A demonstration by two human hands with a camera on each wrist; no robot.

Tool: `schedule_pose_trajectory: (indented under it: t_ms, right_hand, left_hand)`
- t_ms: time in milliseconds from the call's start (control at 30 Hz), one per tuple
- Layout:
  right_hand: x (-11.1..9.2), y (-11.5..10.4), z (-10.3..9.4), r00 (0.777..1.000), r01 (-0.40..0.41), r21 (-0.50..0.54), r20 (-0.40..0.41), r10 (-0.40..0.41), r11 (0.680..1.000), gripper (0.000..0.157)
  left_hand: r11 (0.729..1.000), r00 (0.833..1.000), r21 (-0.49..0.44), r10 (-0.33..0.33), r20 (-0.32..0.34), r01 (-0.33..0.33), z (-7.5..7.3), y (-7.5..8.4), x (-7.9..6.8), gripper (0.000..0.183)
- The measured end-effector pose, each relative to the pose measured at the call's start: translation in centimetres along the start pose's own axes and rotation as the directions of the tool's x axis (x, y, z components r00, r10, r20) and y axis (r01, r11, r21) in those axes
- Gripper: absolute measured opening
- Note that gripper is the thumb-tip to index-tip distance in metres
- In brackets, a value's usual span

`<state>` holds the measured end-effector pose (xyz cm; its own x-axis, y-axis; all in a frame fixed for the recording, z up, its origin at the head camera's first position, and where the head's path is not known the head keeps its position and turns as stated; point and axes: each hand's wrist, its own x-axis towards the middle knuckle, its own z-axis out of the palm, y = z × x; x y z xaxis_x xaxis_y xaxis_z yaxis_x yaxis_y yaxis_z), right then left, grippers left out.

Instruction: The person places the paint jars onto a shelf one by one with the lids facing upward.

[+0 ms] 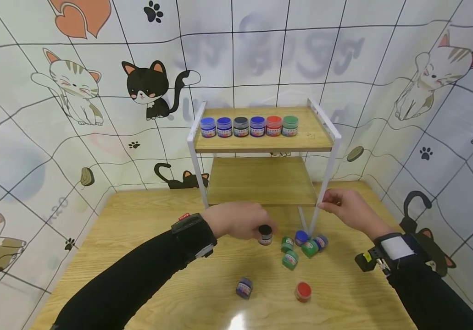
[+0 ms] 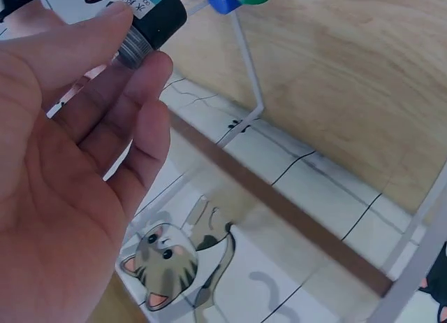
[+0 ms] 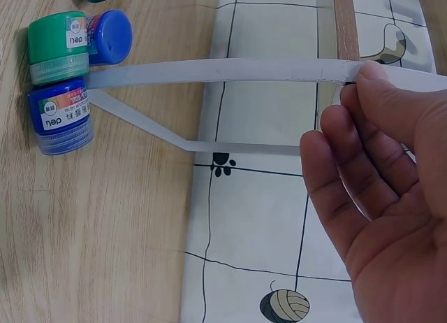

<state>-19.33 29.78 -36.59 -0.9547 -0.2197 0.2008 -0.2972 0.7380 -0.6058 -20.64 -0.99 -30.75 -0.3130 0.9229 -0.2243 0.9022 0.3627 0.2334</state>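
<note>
My left hand (image 1: pixel 238 220) holds a small black-capped paint jar (image 1: pixel 265 234) in front of the two-tier shelf. The left wrist view shows that jar (image 2: pixel 162 19) tilted between thumb and fingertips, its label partly covered by the thumb. At the shelf's right side, my right hand (image 1: pixel 349 211) pinches the white front leg (image 3: pixel 209 71), thumb on one face and a finger behind. Near the foot of that leg lie green jars (image 1: pixel 290 260) and blue jars (image 1: pixel 301 237). In the right wrist view a green jar (image 3: pixel 58 47) sits against a blue jar (image 3: pixel 61 117).
On the upper board (image 1: pixel 314 133) stands a row of several paint jars, blue, black, red and green. Below it is the lower board (image 1: pixel 261 178). A purple-blue jar (image 1: pixel 244 288) and a red jar (image 1: pixel 303 291) lie nearer on the wooden table (image 1: pixel 158 275). Cat-patterned walls surround it.
</note>
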Motion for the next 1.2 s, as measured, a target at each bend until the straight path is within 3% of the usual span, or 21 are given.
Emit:
schedule_pose_trajectory:
  t_ms: [700,1000,1200]
  right_hand:
    - [0.1,-0.1,0.0,1.000,0.003,-0.018,0.000,-0.003,1.000,0.006]
    - [0.1,-0.1,0.0,1.000,-0.001,-0.016,0.005,0.001,1.000,0.005]
    - [0.2,0.1,0.0,1.000,0.000,-0.033,0.008,0.000,0.999,0.006]
  left_hand:
    - [0.994,0.997,0.104,-0.010,-0.078,0.018,-7.2,2.5,0.2,0.029]
    - [0.989,0.991,0.150,0.032,-0.128,-0.012,-9.7,3.4,0.4,0.029]
    - [0.990,0.987,0.144,0.026,-0.158,-0.003,-11.6,3.9,0.6,0.034]
